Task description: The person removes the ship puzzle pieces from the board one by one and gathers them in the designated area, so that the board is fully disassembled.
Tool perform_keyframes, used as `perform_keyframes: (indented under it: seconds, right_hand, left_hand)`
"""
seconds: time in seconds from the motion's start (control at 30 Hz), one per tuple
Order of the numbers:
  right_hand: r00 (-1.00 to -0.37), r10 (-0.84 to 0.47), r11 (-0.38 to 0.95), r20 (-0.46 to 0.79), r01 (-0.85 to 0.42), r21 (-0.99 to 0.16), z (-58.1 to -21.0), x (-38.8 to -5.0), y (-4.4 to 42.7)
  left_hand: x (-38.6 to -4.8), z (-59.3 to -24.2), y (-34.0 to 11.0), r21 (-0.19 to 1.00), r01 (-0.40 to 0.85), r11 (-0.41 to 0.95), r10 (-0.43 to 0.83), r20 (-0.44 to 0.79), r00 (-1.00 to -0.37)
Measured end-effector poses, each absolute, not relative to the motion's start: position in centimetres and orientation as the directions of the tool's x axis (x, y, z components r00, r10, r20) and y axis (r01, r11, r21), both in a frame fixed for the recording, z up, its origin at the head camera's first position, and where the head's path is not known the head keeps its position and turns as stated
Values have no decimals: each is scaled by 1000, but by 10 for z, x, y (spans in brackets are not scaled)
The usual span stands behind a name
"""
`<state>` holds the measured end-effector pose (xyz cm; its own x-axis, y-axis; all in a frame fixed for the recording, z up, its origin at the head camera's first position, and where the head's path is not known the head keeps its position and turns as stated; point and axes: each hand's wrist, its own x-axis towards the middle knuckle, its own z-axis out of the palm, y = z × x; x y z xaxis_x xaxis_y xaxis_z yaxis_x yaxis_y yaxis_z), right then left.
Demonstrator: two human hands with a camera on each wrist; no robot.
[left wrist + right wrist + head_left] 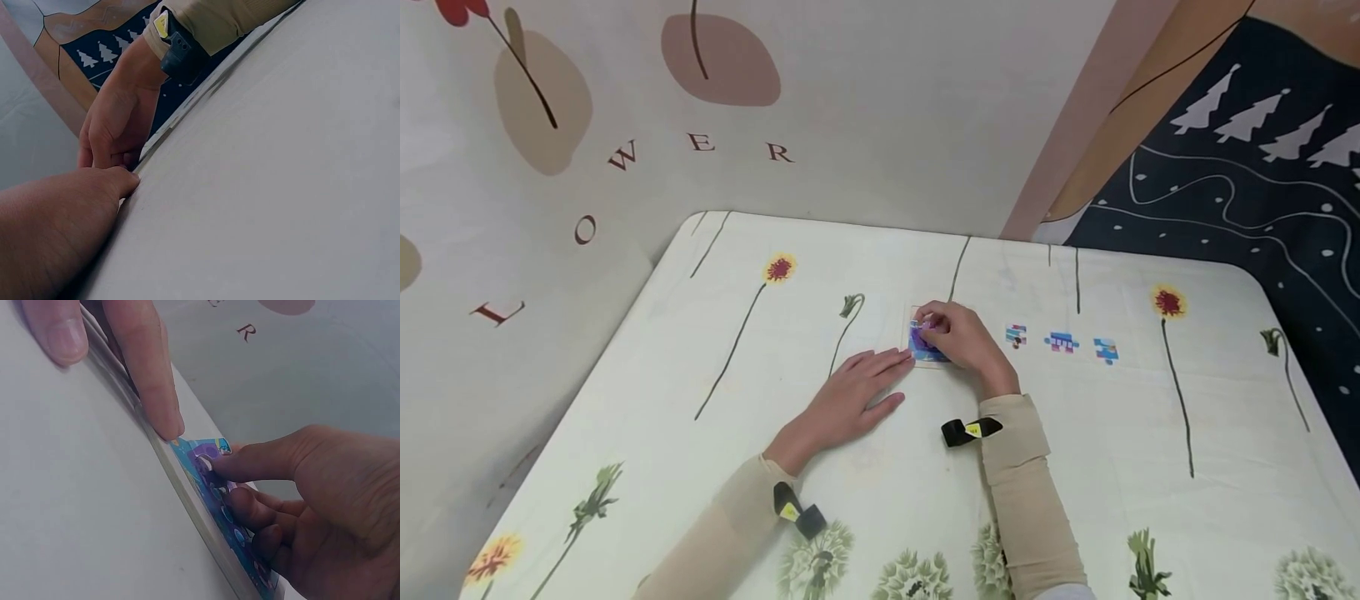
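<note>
A small jigsaw puzzle [931, 353] in blue and purple lies in a thin pale frame near the middle of the table. Over it, my right hand [961, 335] has its fingers curled, thumb and fingertips pinching a purple puzzle piece [927, 334] at the puzzle's surface. From the right wrist view, the thumb lies against the piece's pale edge, and the curled fingers [256, 509] partly cover the picture. My left hand [859, 397] lies flat with fingers extended, fingertips touching the puzzle's left edge. The left wrist view shows both hands, but not the puzzle.
Right of the puzzle lie three loose pieces: one striped piece [1016, 336], one blue and pink piece [1062, 342], and one blue piece [1106, 351]. The flower-printed tablecloth [865, 467] covers the table. Printed fabric [887, 125] hangs behind its far edge.
</note>
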<state>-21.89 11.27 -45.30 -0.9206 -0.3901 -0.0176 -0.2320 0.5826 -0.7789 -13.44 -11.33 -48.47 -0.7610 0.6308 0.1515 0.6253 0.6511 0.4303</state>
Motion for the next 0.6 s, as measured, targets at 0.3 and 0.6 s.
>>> perform_keyframes:
  seconds: [0.3, 0.6]
  right_hand:
    - [-920, -391, 529, -4, -221, -819, -454, -218, 116]
    - [-920, -391, 499, -1, -212, -840, -452, -218, 118]
  left_hand:
    - [-135, -486, -114, 425, 624, 655, 632, 143, -761]
    - [-134, -485, -114, 427, 623, 656, 630, 145, -763]
